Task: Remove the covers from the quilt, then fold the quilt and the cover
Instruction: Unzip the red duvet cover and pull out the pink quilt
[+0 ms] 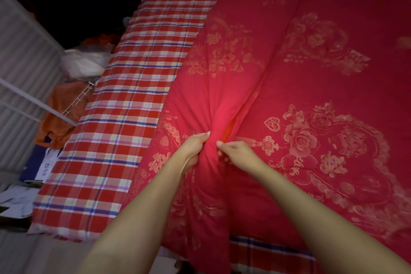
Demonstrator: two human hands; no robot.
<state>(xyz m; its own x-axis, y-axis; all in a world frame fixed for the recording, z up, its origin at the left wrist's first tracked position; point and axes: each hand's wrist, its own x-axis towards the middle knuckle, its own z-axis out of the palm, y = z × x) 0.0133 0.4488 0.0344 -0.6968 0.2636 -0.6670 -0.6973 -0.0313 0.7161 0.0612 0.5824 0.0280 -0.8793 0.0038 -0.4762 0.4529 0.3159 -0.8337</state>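
A red quilt cover (311, 87) printed with gold flowers and characters lies spread over the bed, the quilt inside it. A long fold runs up its left part. At the fold's near end a slit shows a strip of orange fabric (230, 128). My left hand (195, 147) grips a bunched ridge of the red cover from the left. My right hand (235, 153) pinches the cover's edge just right of that ridge, beside the slit. Both forearms reach in from the bottom.
A red, white and blue plaid sheet (133, 104) covers the bed left of the quilt. Beyond the bed's left edge lie a white bag (84, 62), orange cloth (60, 115), a white wire rack (77, 100) and papers (17, 200) on the floor.
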